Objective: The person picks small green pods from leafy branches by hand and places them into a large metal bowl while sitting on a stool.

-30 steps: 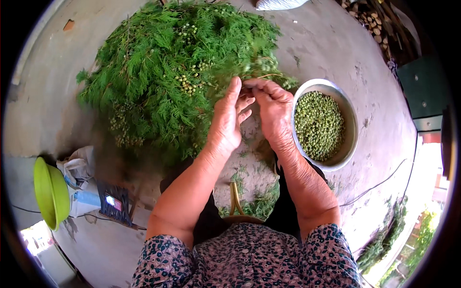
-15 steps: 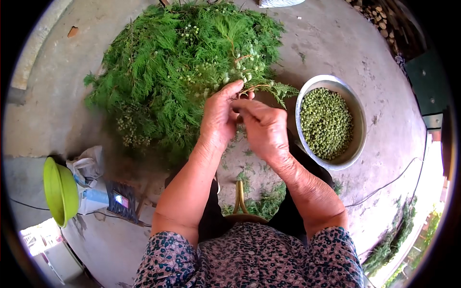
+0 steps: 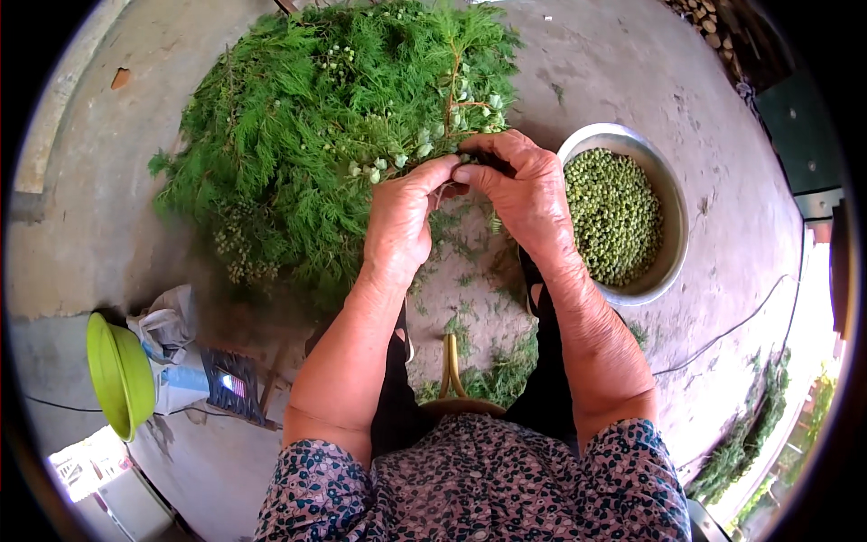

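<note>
My left hand (image 3: 400,219) is closed on the stem end of an evergreen branch (image 3: 452,95) with feathery green sprays and pale green cones (image 3: 423,144). Against its fingertips, my right hand (image 3: 531,191) pinches at the same branch, thumb and fingers bent together. The exact spot between the fingertips is hidden. Beyond both hands spreads a large heap of cut evergreen branches (image 3: 280,135), some bearing cones. Right of my right hand, a round metal basin (image 3: 675,244) holds a thick layer of small green cones (image 3: 616,215).
At the lower left stand a lime-green plastic basin (image 3: 122,379) and a pale bag (image 3: 165,325), with a dark package (image 3: 232,384) beside them. Green scraps (image 3: 510,375) litter the concrete between my feet. A cable (image 3: 722,348) crosses the right side; stacked firewood (image 3: 704,20) lies at the far right.
My right hand has shifted up and right, its fingers now reaching over the stem. The branch has swung more upright, and my left hand has moved slightly left.
</note>
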{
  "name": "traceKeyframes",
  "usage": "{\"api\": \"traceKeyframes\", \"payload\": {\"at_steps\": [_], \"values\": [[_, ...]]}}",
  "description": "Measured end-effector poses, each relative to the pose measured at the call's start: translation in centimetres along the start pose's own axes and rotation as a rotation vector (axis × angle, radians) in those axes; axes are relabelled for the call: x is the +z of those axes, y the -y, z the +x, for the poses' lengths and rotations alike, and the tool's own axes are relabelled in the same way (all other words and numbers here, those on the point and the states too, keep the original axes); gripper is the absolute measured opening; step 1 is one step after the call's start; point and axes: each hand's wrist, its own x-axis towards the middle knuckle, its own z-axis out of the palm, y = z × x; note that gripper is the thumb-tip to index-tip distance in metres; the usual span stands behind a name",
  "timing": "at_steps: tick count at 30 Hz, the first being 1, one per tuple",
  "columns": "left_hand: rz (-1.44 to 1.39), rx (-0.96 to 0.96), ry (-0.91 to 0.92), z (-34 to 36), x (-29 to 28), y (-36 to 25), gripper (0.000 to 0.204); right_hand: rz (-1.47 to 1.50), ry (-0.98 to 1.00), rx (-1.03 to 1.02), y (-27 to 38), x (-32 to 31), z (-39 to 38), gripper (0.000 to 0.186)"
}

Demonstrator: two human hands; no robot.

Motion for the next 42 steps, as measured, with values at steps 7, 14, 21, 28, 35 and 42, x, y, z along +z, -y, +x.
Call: {"api": "traceKeyframes", "payload": {"at_steps": [7,14,21,28,35,42], "values": [[0.011,0.042,0.043,-0.1,-0.1,0.6,0.017,0.384,0.065,0.396,0.2,-0.7,0.2,0.012],[0.006,0.054,0.067,-0.1,-0.2,-0.1,0.015,0.848,0.087,0.654,-0.5,-0.9,0.2,0.007],[0.004,0.109,-0.028,-0.1,-0.3,-0.8,0.015,1.054,0.103,0.563,-0.9,-1.0,0.4,0.011],[0.112,0.143,-0.032,-0.5,-0.5,-1.2,0.018,1.149,0.084,0.502,0.0,-1.2,0.9,0.011],[0.638,0.416,0.143,-0.9,-1.7,0.2,0.025,0.535,0.049,0.416,0.6,0.1,0.2,0.013],[0.569,0.294,0.135,-1.1,-1.0,0.2,0.028,0.616,0.013,0.575,0.4,0.3,0.1,0.013]]}}
